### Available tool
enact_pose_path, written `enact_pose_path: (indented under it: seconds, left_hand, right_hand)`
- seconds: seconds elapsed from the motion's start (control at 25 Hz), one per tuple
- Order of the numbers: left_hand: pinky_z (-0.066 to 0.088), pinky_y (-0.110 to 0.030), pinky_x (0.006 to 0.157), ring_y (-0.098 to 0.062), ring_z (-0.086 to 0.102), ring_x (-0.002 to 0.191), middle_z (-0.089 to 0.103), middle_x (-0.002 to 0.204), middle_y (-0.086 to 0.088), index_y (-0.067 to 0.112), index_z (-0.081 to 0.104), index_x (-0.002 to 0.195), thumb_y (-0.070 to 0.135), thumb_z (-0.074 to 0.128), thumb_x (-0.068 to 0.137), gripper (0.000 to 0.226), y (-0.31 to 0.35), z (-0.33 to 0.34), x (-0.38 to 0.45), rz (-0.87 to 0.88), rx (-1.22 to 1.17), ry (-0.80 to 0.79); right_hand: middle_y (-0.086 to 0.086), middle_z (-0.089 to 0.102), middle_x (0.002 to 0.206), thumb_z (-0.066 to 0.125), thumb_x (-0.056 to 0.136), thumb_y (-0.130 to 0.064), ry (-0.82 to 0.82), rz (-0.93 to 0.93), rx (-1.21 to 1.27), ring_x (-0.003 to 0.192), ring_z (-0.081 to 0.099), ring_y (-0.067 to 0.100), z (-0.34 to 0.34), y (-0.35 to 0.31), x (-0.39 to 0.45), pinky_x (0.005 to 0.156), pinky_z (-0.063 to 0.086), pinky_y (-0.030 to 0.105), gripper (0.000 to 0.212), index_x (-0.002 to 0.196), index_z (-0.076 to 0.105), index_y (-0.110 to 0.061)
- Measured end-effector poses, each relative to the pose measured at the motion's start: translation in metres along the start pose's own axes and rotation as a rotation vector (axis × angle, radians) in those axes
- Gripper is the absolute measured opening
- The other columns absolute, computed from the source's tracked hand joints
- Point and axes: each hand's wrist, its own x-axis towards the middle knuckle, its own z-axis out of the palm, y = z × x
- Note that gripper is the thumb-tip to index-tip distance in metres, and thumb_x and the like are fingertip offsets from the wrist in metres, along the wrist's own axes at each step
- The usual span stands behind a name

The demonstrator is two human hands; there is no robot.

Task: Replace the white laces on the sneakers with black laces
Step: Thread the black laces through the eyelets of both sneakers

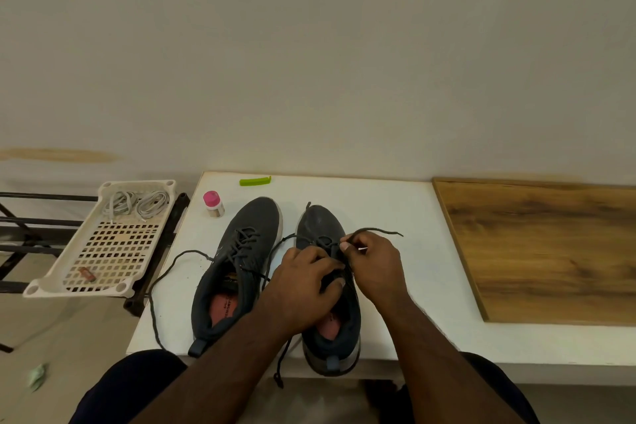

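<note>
While the left hand point(306, 277) grips the right sneaker point(327, 286) steady, the right hand point(373, 263) pinches the black lace point(375, 231). Best to feed its tip straight through the eyelet.

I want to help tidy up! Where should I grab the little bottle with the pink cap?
Grip the small bottle with the pink cap round its pale body, just under the cap. It stands upright on the white table, so come from the left, away from the dark grey sneaker.
</note>
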Motion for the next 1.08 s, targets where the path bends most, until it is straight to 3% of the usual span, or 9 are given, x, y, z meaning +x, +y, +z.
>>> enact_pose_path:
  seconds: [0.08, 0.16, 0.28, 0.4, 0.48, 0.6, 0.72, 0.88, 1.08]
  left_hand:
    - [0.037, -0.027, 0.096, -0.013, 0.040, 0.115, 0.052, 0.128, 0.012, 0.038, 0.058, 0.131, 0.049, 0.047, 0.095, 0.039, -0.003, 0.000, 0.001, -0.010, -0.005, 0.007]
    - [0.039, -0.029, 0.097, -0.013, 0.040, 0.116, 0.051, 0.128, 0.012, 0.037, 0.058, 0.131, 0.050, 0.046, 0.095, 0.040, -0.003, 0.000, 0.001, -0.007, 0.003, 0.007]
    - [0.039, -0.029, 0.096, -0.014, 0.040, 0.114, 0.052, 0.127, 0.012, 0.037, 0.057, 0.131, 0.048, 0.046, 0.095, 0.039, 0.000, 0.001, 0.000, 0.005, 0.015, 0.011]
    - [0.039, -0.030, 0.095, -0.015, 0.042, 0.111, 0.053, 0.125, 0.013, 0.038, 0.059, 0.129, 0.048, 0.046, 0.094, 0.038, 0.000, 0.001, 0.000, 0.012, 0.011, 0.017]
    - [0.039, -0.030, 0.095, -0.015, 0.042, 0.111, 0.053, 0.125, 0.013, 0.038, 0.059, 0.129, 0.048, 0.046, 0.094, 0.038, -0.001, 0.002, 0.000, 0.009, 0.014, 0.014]
    - [0.041, -0.031, 0.095, -0.015, 0.042, 0.111, 0.053, 0.124, 0.013, 0.038, 0.058, 0.127, 0.048, 0.046, 0.094, 0.037, 0.000, 0.002, 0.000, 0.013, 0.016, 0.016]
    - [0.040, -0.030, 0.096, -0.014, 0.041, 0.112, 0.052, 0.126, 0.012, 0.037, 0.058, 0.129, 0.048, 0.047, 0.095, 0.037, -0.001, 0.001, 0.000, 0.003, 0.012, 0.006]
    - [0.038, -0.028, 0.097, -0.014, 0.042, 0.115, 0.052, 0.129, 0.012, 0.035, 0.058, 0.131, 0.049, 0.047, 0.095, 0.040, -0.003, 0.000, 0.001, 0.000, 0.008, 0.012]
    - [0.037, -0.028, 0.097, -0.015, 0.042, 0.114, 0.052, 0.128, 0.013, 0.036, 0.058, 0.130, 0.046, 0.048, 0.095, 0.038, -0.003, 0.002, 0.000, 0.022, 0.007, 0.002]
  right_hand:
    - [-0.018, 0.066, 0.091, 0.065, 0.095, -0.017, 0.176, -0.115, 0.100, 0.088, 0.061, 0.000, -0.002, -0.007, -0.002, 0.076, 0.046, 0.016, 0.007, 0.095, 0.071, -0.021]
    - [-0.020, 0.065, 0.095, 0.066, 0.095, -0.017, 0.229, -0.155, 0.207, 0.090, 0.061, -0.003, -0.004, -0.009, -0.003, 0.075, 0.048, 0.013, 0.008, 0.100, 0.069, -0.024]
    - [-0.017, 0.067, 0.097, 0.069, 0.093, -0.022, 0.050, -0.021, 0.117, 0.087, 0.062, -0.007, -0.002, -0.004, -0.003, 0.074, 0.043, 0.005, 0.011, 0.100, 0.068, -0.029]
    - [-0.014, 0.068, 0.087, 0.064, 0.094, -0.021, -0.077, 0.048, -0.028, 0.085, 0.063, 0.006, 0.002, -0.001, 0.004, 0.072, 0.045, 0.015, 0.012, 0.086, 0.068, -0.029]
    - [-0.013, 0.067, 0.090, 0.060, 0.096, -0.019, -0.083, 0.090, -0.029, 0.085, 0.061, 0.007, 0.002, -0.003, 0.003, 0.067, 0.041, 0.011, 0.011, 0.092, 0.067, -0.027]
    - [-0.011, 0.069, 0.105, 0.066, 0.092, -0.015, -0.121, 0.058, 0.059, 0.097, 0.062, 0.008, 0.000, -0.003, 0.001, 0.086, 0.050, 0.021, 0.022, 0.109, 0.073, -0.027]
    - [-0.017, 0.066, 0.086, 0.065, 0.093, -0.016, -0.054, -0.007, 0.017, 0.083, 0.061, 0.001, -0.002, -0.011, -0.002, 0.084, 0.051, 0.023, 0.014, 0.090, 0.075, -0.026]
    - [-0.021, 0.067, 0.084, 0.064, 0.095, -0.018, 0.169, -0.108, 0.226, 0.081, 0.063, 0.000, -0.007, -0.020, -0.006, 0.073, 0.051, 0.017, 0.020, 0.085, 0.066, -0.035]
    - [-0.010, 0.070, 0.100, 0.065, 0.094, -0.023, -0.079, 0.024, -0.070, 0.089, 0.065, 0.008, 0.002, -0.002, 0.000, 0.079, 0.048, 0.021, 0.008, 0.096, 0.072, -0.025]
